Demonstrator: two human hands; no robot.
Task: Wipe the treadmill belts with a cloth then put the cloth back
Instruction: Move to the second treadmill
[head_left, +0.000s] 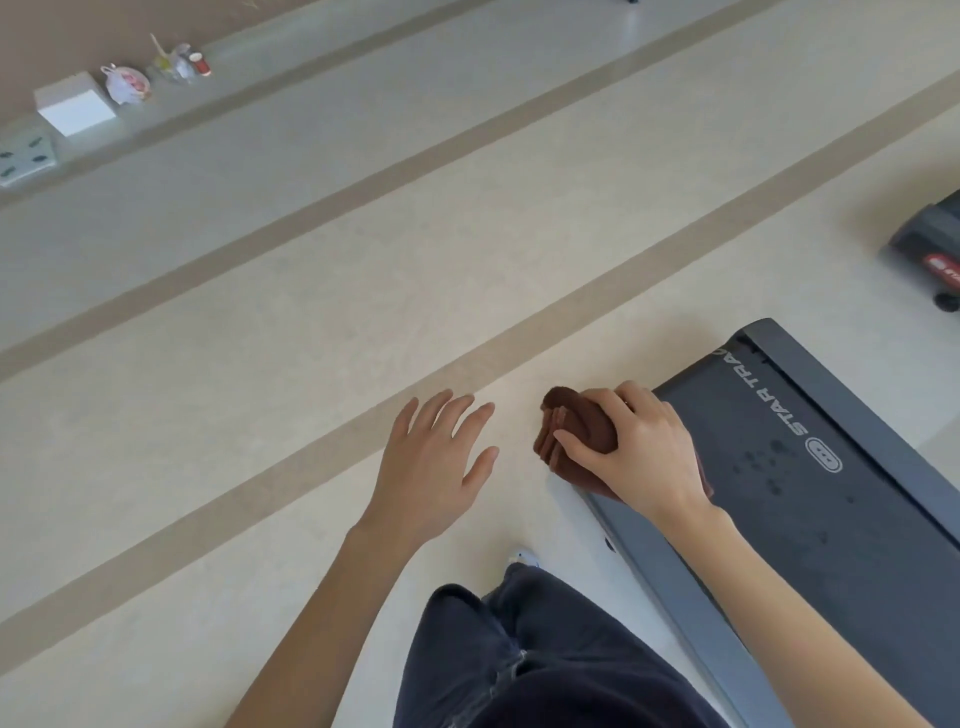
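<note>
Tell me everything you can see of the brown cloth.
The cloth is dark reddish-brown, soft-looking fabric, folded into a thick pad; its stacked layers show at the left edge. The right hand grips it from above, thumb on the near side, fingers over the top. It sits at the end corner of the treadmill, partly jutting past it over the pale floor. Whether it presses on the deck cannot be told.

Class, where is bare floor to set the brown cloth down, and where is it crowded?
Pale floor lies bare between the open left hand and the white box, floral teapot and red cup along the wall. Crowded at the corner of the dark grey treadmill, where the right hand grips the folded brown cloth.
</note>
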